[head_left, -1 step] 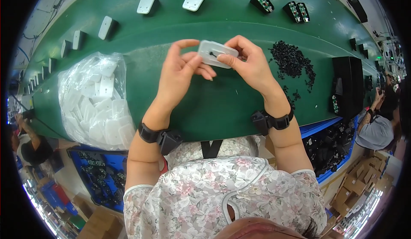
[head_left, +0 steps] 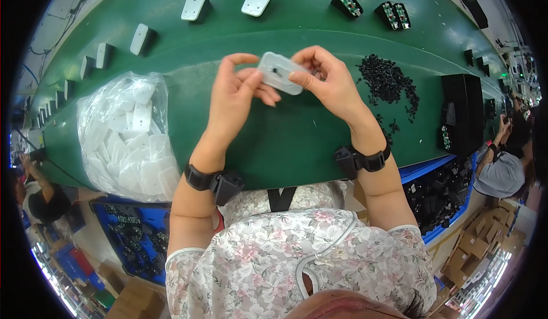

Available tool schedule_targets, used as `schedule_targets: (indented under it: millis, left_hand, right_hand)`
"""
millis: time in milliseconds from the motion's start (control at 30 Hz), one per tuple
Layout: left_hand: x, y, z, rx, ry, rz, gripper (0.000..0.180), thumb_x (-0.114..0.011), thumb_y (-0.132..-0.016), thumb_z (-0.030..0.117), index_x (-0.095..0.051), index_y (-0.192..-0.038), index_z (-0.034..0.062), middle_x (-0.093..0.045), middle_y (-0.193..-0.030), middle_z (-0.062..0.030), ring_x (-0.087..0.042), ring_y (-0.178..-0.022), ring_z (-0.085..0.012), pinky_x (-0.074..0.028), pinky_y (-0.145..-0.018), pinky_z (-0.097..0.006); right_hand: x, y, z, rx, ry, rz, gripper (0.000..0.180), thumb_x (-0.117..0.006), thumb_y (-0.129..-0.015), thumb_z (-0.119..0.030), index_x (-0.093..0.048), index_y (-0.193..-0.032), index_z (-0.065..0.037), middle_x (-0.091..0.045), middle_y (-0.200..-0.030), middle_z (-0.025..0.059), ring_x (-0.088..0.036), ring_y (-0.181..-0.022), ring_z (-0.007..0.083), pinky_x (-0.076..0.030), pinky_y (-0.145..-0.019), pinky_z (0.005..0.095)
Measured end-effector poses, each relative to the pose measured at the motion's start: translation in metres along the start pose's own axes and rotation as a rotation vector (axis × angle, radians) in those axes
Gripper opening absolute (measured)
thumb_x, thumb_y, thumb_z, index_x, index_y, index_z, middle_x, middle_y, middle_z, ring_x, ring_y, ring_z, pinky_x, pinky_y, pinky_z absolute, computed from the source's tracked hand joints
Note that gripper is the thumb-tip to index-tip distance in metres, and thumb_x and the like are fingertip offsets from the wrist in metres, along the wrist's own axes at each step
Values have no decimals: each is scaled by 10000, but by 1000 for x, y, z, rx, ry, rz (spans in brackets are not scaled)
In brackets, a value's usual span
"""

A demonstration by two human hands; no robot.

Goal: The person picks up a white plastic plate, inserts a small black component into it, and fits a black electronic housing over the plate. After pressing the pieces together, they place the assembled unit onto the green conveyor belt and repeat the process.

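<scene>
Between my hands, above the green table, is a thin translucent white plastic cover (head_left: 283, 78) with rounded corners. A small black piece (head_left: 274, 70) shows on its face near the left end. My right hand (head_left: 330, 82) pinches the cover's right end, thumb on top and fingers behind. At the other end my left hand (head_left: 237, 87) has its thumb and fingertips closed on the cover's left edge. A heap of small black parts (head_left: 383, 78) lies to the right of my right hand. To the left stands a clear plastic bag (head_left: 123, 139) full of similar white covers.
Black housings with white covers (head_left: 257, 0) stand along the far strip, running off leftward. Black housings with green circuit boards (head_left: 347, 3) sit far right. A black box (head_left: 463, 116) is at the right edge; blue bins (head_left: 438, 196) are below the table. Other people work at both sides.
The cover has tipped, its right end now lower, and shifted slightly left. The black piece on it looks shorter than before. Both hands keep their grip.
</scene>
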State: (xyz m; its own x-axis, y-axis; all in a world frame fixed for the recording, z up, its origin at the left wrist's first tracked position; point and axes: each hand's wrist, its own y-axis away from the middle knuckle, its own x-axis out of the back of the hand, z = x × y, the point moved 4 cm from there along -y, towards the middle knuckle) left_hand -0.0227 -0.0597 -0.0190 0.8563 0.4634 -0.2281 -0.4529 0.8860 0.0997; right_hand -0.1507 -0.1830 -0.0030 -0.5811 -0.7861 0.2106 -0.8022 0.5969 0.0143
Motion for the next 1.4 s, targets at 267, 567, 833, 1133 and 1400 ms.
schedule_targets:
  millis: [267, 567, 833, 1133, 1400]
  left_hand:
    - [33, -18, -13, -287, -683, 308, 108, -563, -905, 81, -654, -959, 55, -587, -783, -41, -535, -611, -136, -431, -549, -272]
    - [24, -5, 4, -184, -340, 241, 286, -521, -964, 296, -612, -1054, 41, -591, -823, -55, -576, -671, -154, -449, -543, -282]
    - [-2, 5, 12, 96, 374, -235, 482, -405, -982, 447, -509, -1181, 21, -610, -891, -63, -569, -694, -113, -445, -576, -230]
    - [-10, 9, 13, 39, 520, -337, 506, -555, -939, 342, -443, -1305, 11, -612, -997, -61, -597, -818, -128, -471, -629, -239]
    - [-14, 15, 11, 2, 442, -264, 535, -653, -881, 223, -441, -1330, 22, -579, -1090, -60, -568, -929, -145, -490, -686, -277]
  right_hand:
    - [94, -90, 9, 386, 1164, 733, 489, -663, -814, -410, -575, -1198, -121, -590, -1128, 116, -509, -1091, 310, -449, -890, 412]
    - [65, -85, -25, 264, 283, 270, 516, -677, -776, -65, -524, -1267, -103, -571, -1190, 130, -555, -1090, 318, -458, -945, 394]
    - [-37, 32, -78, 861, 669, -214, 631, -577, -706, 143, -502, -1303, -46, -509, -1309, 149, -496, -1218, 313, -403, -1032, 378]
    - [-20, 37, -67, 661, 273, 329, 254, -682, -799, -3, -653, -1050, -34, -565, -1046, 100, -550, -846, 165, -478, -734, 273]
    - [-25, 40, -66, 586, 186, 446, 257, -712, -776, -6, -658, -1023, -50, -546, -991, 84, -541, -841, 165, -469, -642, 253]
